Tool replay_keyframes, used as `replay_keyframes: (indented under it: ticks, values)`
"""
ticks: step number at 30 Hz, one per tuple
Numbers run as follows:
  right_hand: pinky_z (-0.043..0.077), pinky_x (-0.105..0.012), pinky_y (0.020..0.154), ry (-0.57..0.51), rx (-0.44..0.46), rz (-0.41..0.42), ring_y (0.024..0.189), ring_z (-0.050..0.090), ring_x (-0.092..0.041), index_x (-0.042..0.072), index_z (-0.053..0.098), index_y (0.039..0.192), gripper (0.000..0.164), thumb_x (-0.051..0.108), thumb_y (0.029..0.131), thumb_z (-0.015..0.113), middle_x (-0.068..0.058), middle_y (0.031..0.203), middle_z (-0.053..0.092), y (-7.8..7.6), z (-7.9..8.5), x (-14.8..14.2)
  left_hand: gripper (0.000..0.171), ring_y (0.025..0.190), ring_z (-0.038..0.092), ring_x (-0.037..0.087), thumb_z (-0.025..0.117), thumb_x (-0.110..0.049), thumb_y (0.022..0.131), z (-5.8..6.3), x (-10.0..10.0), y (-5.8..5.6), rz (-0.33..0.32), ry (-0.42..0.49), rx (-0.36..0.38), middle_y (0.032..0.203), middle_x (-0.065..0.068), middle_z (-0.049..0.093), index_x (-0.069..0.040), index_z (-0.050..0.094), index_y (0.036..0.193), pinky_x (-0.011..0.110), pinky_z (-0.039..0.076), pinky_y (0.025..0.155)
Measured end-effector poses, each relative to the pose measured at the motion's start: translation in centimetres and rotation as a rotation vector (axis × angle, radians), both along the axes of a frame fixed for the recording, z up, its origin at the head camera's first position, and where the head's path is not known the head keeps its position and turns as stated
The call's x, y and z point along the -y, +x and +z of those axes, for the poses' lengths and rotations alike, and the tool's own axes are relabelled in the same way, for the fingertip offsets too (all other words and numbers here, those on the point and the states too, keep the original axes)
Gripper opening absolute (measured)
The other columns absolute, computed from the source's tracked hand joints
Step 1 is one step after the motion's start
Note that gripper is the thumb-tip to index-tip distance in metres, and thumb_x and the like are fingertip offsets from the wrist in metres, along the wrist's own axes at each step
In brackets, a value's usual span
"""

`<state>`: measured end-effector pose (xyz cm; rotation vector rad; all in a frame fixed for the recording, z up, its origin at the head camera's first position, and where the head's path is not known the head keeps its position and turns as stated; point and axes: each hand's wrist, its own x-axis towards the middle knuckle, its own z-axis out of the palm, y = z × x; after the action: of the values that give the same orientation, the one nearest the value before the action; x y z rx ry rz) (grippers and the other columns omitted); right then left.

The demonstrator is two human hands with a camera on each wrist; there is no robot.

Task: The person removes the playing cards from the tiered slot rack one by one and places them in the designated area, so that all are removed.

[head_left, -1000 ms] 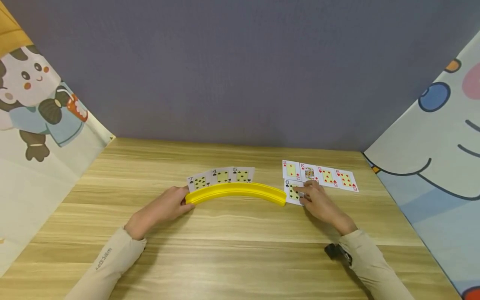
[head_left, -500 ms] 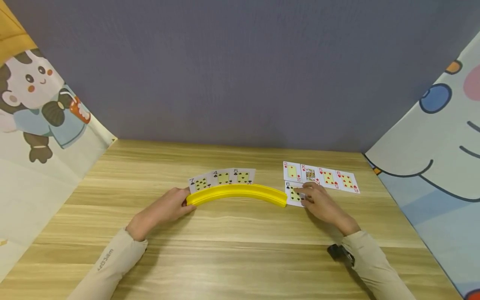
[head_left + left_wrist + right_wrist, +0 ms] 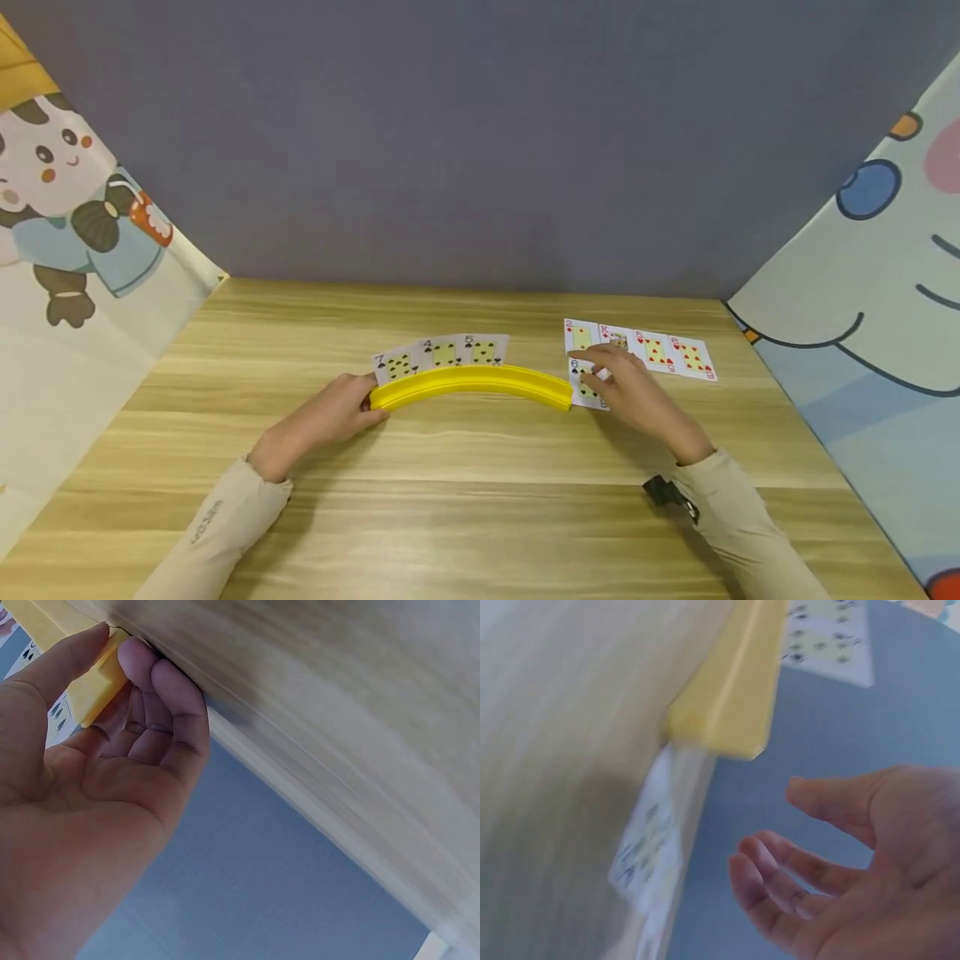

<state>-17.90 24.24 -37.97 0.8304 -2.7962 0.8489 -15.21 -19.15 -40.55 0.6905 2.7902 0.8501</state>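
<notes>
My left hand (image 3: 333, 412) grips the left end of a curved yellow playing card holder (image 3: 468, 379). In the left wrist view the thumb lies on one side of the holder (image 3: 97, 684) and curled fingers on the other. Three spade cards, the seven (image 3: 397, 364), four (image 3: 444, 353) and five (image 3: 483, 350), stand in its left part. Past the holder's right end a spade playing card (image 3: 576, 386) lies flat; its number is hard to read. My right hand (image 3: 637, 396) hovers over that card, fingers loosely bent. The right wrist view shows this hand (image 3: 862, 862) apart from the card (image 3: 649, 844), holding nothing.
Behind the spade card lies a row of red cards: a two (image 3: 581, 337), a king (image 3: 618, 338) partly behind my fingers, and two more (image 3: 654, 351). A grey panel (image 3: 480, 150) closes the wooden table's (image 3: 465, 500) back. Printed cartoon panels stand at both sides.
My right hand's fingers have risen off the spade card and shifted slightly left and away from me. The left hand, the holder and the cards stay where they were.
</notes>
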Motion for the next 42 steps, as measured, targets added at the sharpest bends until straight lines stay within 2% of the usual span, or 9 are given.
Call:
replay_keyframes:
  ticks: [5,8,16,21,24,28,32,37,42]
  values:
    - [0.055,-0.037,0.079,-0.057,0.007,0.040,0.096,0.064,-0.018,0.012,0.063,0.133,0.036,0.009,0.098,0.063,-0.006,0.127,0.064,0.0,1.8,2.2,0.042,0.081,0.058,0.014,0.071,-0.012,0.093,0.2,0.1,0.0,0.009,-0.001,0.010,0.118,0.017,0.067,0.002,0.058,0.130,0.026,0.049,0.065]
    - [0.056,-0.038,0.080,-0.066,0.004,0.047,0.094,0.066,-0.019,0.011,0.062,0.134,0.036,0.010,0.099,0.063,-0.007,0.127,0.064,-0.3,2.6,3.4,0.042,0.081,0.059,0.014,0.071,-0.012,0.092,0.2,0.1,0.0,0.011,0.002,0.010,0.117,0.017,0.067,0.002,0.058,0.130,0.026,0.050,0.065]
    - [0.054,-0.041,0.087,-0.157,0.009,0.072,0.107,0.063,-0.026,0.004,0.060,0.134,0.036,0.011,0.098,0.063,-0.012,0.125,0.065,-0.5,3.9,6.3,0.043,0.080,0.058,0.014,0.073,-0.011,0.091,0.2,-0.1,-0.1,0.020,0.005,0.018,0.117,0.016,0.068,0.002,0.059,0.129,0.026,0.049,0.066]
    - [0.054,-0.040,0.088,-0.226,0.011,0.089,0.106,0.063,-0.023,0.003,0.063,0.122,0.024,0.008,0.098,0.063,-0.011,0.117,0.066,-0.9,4.7,8.9,0.042,0.078,0.057,0.014,0.073,-0.010,0.091,0.3,-0.1,-0.1,0.017,0.011,0.014,0.116,0.017,0.068,0.004,0.059,0.128,0.026,0.048,0.065]
    - [0.054,-0.040,0.088,-0.264,0.022,0.092,0.103,0.062,-0.023,0.003,0.059,0.112,0.015,0.006,0.097,0.063,-0.012,0.110,0.065,-1.3,5.0,10.3,0.042,0.077,0.057,0.013,0.073,-0.010,0.090,0.4,0.1,-0.1,0.016,0.014,0.014,0.114,0.017,0.068,0.004,0.059,0.128,0.025,0.048,0.064]
    - [0.055,-0.038,0.087,-0.290,0.017,0.095,0.099,0.063,-0.023,0.001,0.054,0.103,0.012,0.001,0.096,0.064,-0.011,0.103,0.064,-1.7,4.8,11.5,0.043,0.075,0.057,0.013,0.073,-0.010,0.090,0.4,0.1,-0.1,0.014,0.015,0.014,0.112,0.017,0.069,0.005,0.059,0.128,0.025,0.048,0.063]
    - [0.056,-0.034,0.084,-0.271,0.010,0.080,0.096,0.066,-0.022,0.003,0.052,0.097,0.013,-0.001,0.095,0.064,-0.009,0.100,0.065,-1.9,4.1,11.9,0.044,0.076,0.057,0.014,0.073,-0.009,0.090,0.5,0.1,-0.2,0.016,0.017,0.017,0.114,0.018,0.068,0.005,0.058,0.129,0.025,0.048,0.063]
    - [0.056,-0.031,0.076,-0.226,0.012,0.051,0.086,0.065,-0.018,0.007,0.051,0.095,0.016,-0.001,0.094,0.065,-0.006,0.092,0.062,-2.0,3.3,11.9,0.046,0.077,0.057,0.015,0.074,-0.010,0.090,0.6,0.1,-0.3,0.011,0.007,0.003,0.115,0.020,0.067,0.006,0.058,0.129,0.026,0.048,0.063]
    - [0.054,-0.032,0.073,-0.207,-0.004,0.076,0.081,0.063,-0.016,0.007,0.053,0.094,0.012,-0.001,0.095,0.062,-0.008,0.091,0.065,-2.2,3.0,11.8,0.046,0.077,0.057,0.014,0.074,-0.010,0.090,0.4,0.2,-0.3,0.006,0.009,0.006,0.116,0.019,0.068,0.005,0.058,0.130,0.026,0.048,0.064]
